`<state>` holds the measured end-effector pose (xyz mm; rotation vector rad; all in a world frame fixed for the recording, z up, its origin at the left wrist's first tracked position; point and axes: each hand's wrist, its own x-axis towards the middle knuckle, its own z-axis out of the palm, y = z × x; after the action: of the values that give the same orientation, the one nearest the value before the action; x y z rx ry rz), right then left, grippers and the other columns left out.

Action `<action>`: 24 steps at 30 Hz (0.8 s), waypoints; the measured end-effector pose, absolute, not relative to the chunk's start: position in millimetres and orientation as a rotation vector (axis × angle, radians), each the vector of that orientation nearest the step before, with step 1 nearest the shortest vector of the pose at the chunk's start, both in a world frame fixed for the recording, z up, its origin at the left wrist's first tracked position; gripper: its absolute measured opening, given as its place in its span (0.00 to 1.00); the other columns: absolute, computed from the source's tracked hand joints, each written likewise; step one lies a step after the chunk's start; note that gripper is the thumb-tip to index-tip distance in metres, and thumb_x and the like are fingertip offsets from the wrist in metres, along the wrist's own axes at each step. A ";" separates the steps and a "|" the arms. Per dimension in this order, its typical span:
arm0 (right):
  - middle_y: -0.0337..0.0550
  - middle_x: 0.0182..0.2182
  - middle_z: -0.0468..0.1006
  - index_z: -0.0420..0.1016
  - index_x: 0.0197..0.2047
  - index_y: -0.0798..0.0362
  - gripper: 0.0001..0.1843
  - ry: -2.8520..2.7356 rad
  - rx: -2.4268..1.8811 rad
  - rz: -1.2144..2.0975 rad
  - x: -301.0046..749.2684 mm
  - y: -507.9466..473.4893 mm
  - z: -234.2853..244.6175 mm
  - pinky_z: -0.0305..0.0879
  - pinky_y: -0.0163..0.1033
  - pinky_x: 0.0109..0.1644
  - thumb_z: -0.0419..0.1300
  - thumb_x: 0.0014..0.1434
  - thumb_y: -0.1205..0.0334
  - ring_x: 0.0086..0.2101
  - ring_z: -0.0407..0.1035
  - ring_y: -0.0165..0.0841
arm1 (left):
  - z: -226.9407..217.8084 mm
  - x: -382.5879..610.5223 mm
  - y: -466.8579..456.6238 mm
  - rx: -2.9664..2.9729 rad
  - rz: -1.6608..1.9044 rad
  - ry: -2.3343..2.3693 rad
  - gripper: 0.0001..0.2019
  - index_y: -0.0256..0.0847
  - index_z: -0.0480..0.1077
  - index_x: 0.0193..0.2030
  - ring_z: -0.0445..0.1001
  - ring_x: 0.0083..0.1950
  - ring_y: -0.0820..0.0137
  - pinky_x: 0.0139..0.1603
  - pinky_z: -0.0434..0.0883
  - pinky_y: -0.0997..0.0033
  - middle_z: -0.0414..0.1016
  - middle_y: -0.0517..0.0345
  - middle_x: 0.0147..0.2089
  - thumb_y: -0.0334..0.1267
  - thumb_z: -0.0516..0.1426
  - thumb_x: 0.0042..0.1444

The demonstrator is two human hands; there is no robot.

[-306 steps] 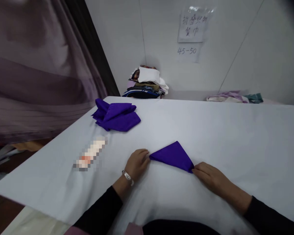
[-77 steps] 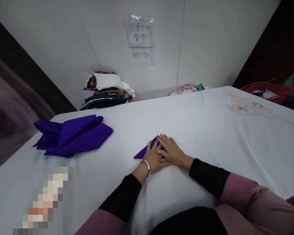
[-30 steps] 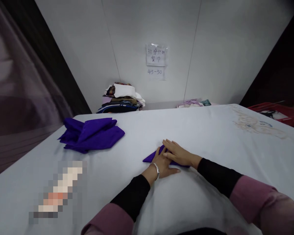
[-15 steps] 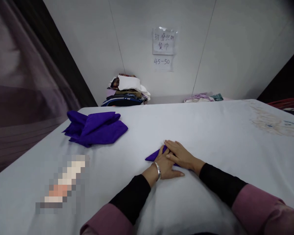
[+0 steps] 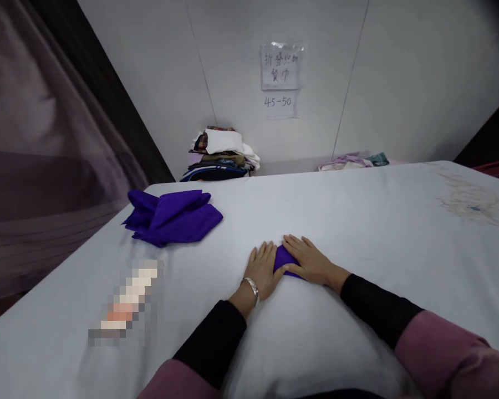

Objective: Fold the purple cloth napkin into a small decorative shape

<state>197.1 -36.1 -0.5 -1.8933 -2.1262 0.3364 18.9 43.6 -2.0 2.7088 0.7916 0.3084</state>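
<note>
A small folded purple napkin (image 5: pixel 284 259) lies flat on the white-covered table, its middle showing between my hands. My left hand (image 5: pixel 264 270), with a silver bracelet at the wrist, rests palm down over its left part, fingers stretched out. Over the right part lies my right hand (image 5: pixel 311 259), also flat with fingers extended. The two thumbs come close together at the near edge of the cloth. Both side ends of the napkin are hidden under my palms.
A loose heap of purple cloth (image 5: pixel 174 217) sits at the table's far left, with a blurred-out item (image 5: pixel 128 302) nearer. Behind the table are a stack of folded clothes (image 5: pixel 222 155) and more fabric (image 5: pixel 351 160). A handwritten sign (image 5: pixel 280 66) hangs on the wall.
My left hand has slid left, off the middle of the napkin and out from under my right hand, onto its left part. My right hand stays nearly in place. The view shifted slightly.
</note>
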 end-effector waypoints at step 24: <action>0.48 0.65 0.45 0.43 0.67 0.53 0.41 -2.179 -1.898 0.233 198.1 -36.6 -6.6 0.35 0.55 0.64 0.37 0.59 0.35 0.64 0.38 0.41 | 3.0 -43.8 48.5 2.565 0.612 1.140 0.12 0.44 0.73 0.44 0.69 0.47 0.67 0.51 0.66 0.63 0.75 0.58 0.42 0.32 0.54 0.54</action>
<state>198.1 -36.6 -6.6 -1.8982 -2.1785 0.2331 -43.8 48.5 3.0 2.5651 1.1399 0.6116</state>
